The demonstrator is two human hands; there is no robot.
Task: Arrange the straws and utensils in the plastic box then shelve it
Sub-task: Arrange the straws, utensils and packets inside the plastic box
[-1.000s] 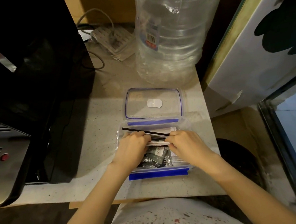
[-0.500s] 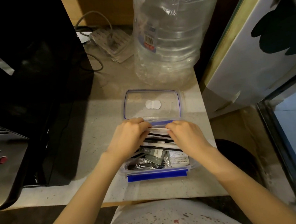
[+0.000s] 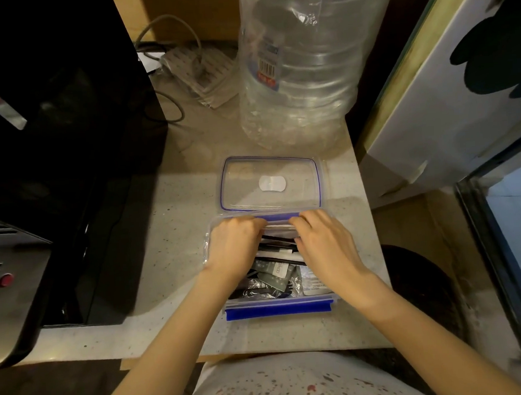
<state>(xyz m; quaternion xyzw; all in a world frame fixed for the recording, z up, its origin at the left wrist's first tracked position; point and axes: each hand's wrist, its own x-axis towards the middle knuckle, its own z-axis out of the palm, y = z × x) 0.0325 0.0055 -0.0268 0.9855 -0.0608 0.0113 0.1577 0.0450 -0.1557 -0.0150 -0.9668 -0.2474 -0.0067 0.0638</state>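
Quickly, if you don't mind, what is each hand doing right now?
Left hand: curled onto the straws in the plastic box.
Right hand: likewise curled onto them.

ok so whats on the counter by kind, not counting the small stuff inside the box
clear plastic box with blue clips: 1
clear rectangular lid with blue seal: 1
large clear plastic water bottle: 1
black appliance: 1
white power strip: 1
hands in the box, left and right: 2
total: 7
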